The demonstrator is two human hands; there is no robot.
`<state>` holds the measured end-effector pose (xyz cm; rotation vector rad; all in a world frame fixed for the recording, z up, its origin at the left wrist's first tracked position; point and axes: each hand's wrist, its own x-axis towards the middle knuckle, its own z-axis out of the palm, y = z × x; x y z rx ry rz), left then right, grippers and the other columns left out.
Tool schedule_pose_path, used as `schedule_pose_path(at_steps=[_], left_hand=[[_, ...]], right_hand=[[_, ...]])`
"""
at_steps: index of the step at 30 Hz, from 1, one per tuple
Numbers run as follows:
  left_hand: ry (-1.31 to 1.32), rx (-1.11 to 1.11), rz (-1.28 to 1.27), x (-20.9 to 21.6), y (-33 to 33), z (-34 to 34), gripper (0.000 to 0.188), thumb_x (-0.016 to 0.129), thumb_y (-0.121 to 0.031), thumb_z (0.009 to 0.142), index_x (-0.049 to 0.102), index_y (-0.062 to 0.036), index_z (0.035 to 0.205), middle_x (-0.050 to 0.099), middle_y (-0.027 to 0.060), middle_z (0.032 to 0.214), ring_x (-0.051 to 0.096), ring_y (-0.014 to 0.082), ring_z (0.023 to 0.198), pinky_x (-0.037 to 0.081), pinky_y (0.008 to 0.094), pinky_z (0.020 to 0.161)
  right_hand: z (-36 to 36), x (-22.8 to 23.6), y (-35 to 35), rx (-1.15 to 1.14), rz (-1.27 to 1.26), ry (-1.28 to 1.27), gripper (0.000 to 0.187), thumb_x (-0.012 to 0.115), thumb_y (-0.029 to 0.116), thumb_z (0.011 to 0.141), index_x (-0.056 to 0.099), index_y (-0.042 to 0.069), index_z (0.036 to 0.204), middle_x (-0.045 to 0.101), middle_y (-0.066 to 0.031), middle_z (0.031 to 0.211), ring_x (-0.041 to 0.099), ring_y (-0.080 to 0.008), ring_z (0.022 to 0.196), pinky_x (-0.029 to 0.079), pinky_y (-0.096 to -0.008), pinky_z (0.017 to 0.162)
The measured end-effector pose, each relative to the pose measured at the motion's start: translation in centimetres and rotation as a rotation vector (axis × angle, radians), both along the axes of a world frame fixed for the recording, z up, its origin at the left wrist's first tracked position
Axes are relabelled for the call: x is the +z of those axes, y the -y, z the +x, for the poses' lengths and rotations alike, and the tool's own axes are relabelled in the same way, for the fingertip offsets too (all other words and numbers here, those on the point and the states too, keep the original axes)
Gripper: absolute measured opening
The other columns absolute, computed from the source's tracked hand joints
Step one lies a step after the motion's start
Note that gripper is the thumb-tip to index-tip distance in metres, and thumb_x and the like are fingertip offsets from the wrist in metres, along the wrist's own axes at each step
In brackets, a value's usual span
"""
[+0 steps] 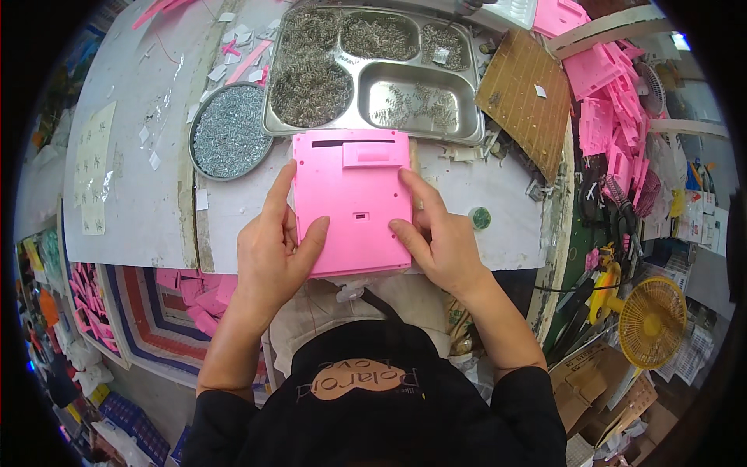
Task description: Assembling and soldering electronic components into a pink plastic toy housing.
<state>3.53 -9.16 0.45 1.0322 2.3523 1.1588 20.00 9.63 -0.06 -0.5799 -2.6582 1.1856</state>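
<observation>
Between my two hands is a pink plastic casing (334, 194), flat and boxy, with a dark slot along its far edge, a raised block below the slot and a small rectangular hole near the middle. My left hand (280, 233) grips its left side, thumb on the top face and fingers along the edge. On the other side my right hand (440, 233) holds the right edge, with thumb and index finger on the face. The casing is at the table's front edge. Its underside is hidden.
Beyond the casing stands a steel compartment tray (354, 82) of small metal springs. Left of it sits a round pan (231, 131) of small screws. A brown board (523, 101), a green roll (480, 218), pink parts (611, 117) and a yellow fan (652, 323) are to the right.
</observation>
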Motion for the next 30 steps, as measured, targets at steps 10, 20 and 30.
schedule_pose_path(at_steps=[10,20,30], left_hand=[[-0.131,0.019,0.036,-1.8,1.3,1.3,0.053,0.075,-0.016,0.09,0.059,0.0029,0.137,0.06,0.0121,0.09,0.06,0.024,0.072,0.049,0.0358,0.062],[0.156,-0.147,0.014,-0.4,3.3,-5.6,0.029,0.075,-0.013,0.089,0.072,-0.0024,0.115,0.059,0.0108,0.077,0.06,0.0236,0.071,0.049,0.0332,0.064],[-0.633,0.209,-0.186,-1.1,0.8,-10.7,0.024,0.077,-0.017,0.082,0.073,-0.0074,0.103,0.066,0.01,0.106,0.061,0.0289,0.103,0.044,0.0441,0.09]], right_hand=[[-0.2,1.1,1.1,0.084,0.352,0.195,0.061,0.068,0.023,0.096,0.048,0.008,0.151,0.06,-0.0128,0.057,0.062,-0.0306,0.05,0.048,-0.0415,0.052],[-1.7,3.1,-0.7,0.258,0.568,0.211,0.054,0.068,0.035,0.093,0.061,0.003,0.136,0.058,-0.0085,0.05,0.06,-0.0276,0.042,0.049,-0.0396,0.045],[-2.6,4.6,-0.7,0.308,0.624,0.286,0.055,0.065,0.036,0.094,0.062,-0.003,0.132,0.063,-0.0063,0.055,0.065,-0.0249,0.049,0.052,-0.0386,0.048]])
